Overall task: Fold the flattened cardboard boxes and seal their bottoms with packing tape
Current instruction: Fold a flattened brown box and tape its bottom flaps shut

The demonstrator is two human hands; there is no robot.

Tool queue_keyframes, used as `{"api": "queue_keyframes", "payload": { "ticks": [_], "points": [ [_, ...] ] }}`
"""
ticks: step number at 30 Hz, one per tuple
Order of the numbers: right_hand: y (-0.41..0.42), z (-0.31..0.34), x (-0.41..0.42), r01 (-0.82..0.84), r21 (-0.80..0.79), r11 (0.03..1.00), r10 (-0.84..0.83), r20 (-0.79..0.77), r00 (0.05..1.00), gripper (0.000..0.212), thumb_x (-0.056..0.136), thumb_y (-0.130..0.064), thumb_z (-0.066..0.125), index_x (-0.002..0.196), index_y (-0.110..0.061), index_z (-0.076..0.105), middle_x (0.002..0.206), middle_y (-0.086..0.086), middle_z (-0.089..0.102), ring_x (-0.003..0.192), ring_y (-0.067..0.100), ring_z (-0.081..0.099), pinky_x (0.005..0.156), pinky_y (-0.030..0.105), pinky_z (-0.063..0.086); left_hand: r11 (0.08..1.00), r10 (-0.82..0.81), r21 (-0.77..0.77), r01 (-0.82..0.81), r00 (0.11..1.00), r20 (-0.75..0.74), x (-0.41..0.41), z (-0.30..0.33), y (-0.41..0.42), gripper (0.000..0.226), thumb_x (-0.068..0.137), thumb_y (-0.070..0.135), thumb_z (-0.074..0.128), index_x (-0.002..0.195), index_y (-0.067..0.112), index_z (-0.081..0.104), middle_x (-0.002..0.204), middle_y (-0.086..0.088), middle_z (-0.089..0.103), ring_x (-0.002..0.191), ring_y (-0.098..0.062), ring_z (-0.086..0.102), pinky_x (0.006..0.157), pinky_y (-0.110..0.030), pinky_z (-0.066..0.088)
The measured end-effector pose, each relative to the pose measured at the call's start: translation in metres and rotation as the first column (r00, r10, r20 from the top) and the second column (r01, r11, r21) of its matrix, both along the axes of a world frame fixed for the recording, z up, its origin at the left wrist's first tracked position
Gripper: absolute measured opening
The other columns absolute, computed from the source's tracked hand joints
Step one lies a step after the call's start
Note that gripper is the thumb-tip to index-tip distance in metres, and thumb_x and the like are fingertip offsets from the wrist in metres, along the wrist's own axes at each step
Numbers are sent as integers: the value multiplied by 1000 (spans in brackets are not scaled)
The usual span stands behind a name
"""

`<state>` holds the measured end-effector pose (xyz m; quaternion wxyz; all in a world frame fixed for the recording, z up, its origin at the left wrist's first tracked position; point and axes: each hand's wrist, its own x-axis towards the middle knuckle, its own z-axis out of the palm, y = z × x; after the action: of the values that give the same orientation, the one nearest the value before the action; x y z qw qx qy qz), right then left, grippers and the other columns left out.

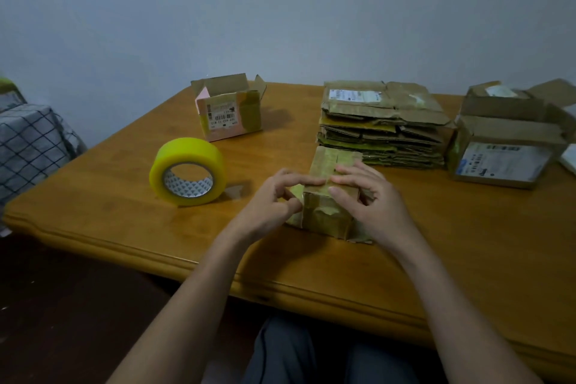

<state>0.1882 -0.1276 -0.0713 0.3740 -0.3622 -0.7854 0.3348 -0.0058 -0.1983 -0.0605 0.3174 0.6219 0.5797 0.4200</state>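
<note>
Two hands meet on one small cardboard box [330,196] near the front of the wooden counter [124,203], its taped side turned up. My left hand [274,199] has its fingers curled against the box's left edge, thumb and forefinger pinching at a strip of yellowish tape there. My right hand [371,199] lies over the top and right side, fingers spread and bent, pressing the cardboard down.

One roll of yellow packing tape [188,171] stands on its edge to the left of the box, well apart from my left hand, its patterned white core facing me.

One folded box [229,109] stands upright farther back on the left, its top flaps open, with pink panels and a barcode label on its near side; what it holds I cannot tell.

One stack of flattened cardboard boxes [383,125] sits just behind the box I am working on, many layers deep, a white shipping label on the top sheet; I cannot count the sheets.

Two open boxes sit at the right: the nearer box [501,159] shows a white-and-blue label on its front, and the farther box [501,103] stands just behind it. Their contents are hidden.

One checked cloth [31,146] covers something beside the counter at the far left.
</note>
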Motion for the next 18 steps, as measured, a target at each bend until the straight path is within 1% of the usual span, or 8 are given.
{"api": "queue_keyframes", "payload": {
  "ticks": [2,6,9,13,16,18],
  "points": [
    [0,2,2,-25,-12,1000,25,5,1000,38,73,-63,63,106,-44,67,127,-31,54,136,-6,28,114,39,26,1000,-5,-5,5,1000,10,-1,-1,0,54,88,-8,53,121,33,68,121,1,50,91,-21,56,83,-34,55],
    [3,5,7,-54,-29,998,55,39,998,51,64,-67,66,109,-43,67,129,-29,55,135,-4,30,114,48,31,1000,-11,9,11,1000,5,-1,-3,1,54,88,-6,57,120,36,68,122,1,51,89,-17,57,79,-26,54],
    [4,6,7,-60,-41,997,62,56,997,54,60,-68,68,109,-46,66,130,-29,56,134,-4,31,112,52,33,1000,-16,3,16,1000,-10,-2,-4,2,54,86,-4,61,123,34,67,125,0,50,95,-20,58,77,-26,56],
    [7,0,7,-26,-53,998,30,76,997,56,57,-86,61,104,-56,66,134,-30,53,136,-5,29,110,62,28,999,-28,-19,28,999,-26,-2,-3,0,52,86,1,66,127,33,64,126,5,48,98,-17,58,76,-24,57],
    [8,0,8,-5,-62,998,12,110,994,56,57,-90,57,104,-61,64,135,-33,50,138,-6,27,108,64,26,1000,-27,-16,27,999,-24,2,-2,-3,51,84,9,75,127,31,61,126,6,45,96,-13,58,75,-21,55],
    [8,2,9,-9,-62,998,17,124,992,54,58,-91,54,103,-62,64,134,-36,49,137,-8,26,108,65,25,999,-15,38,16,999,-43,8,-4,-3,50,81,12,79,124,27,60,125,3,45,95,-10,55,75,-18,54]
  ]
}}
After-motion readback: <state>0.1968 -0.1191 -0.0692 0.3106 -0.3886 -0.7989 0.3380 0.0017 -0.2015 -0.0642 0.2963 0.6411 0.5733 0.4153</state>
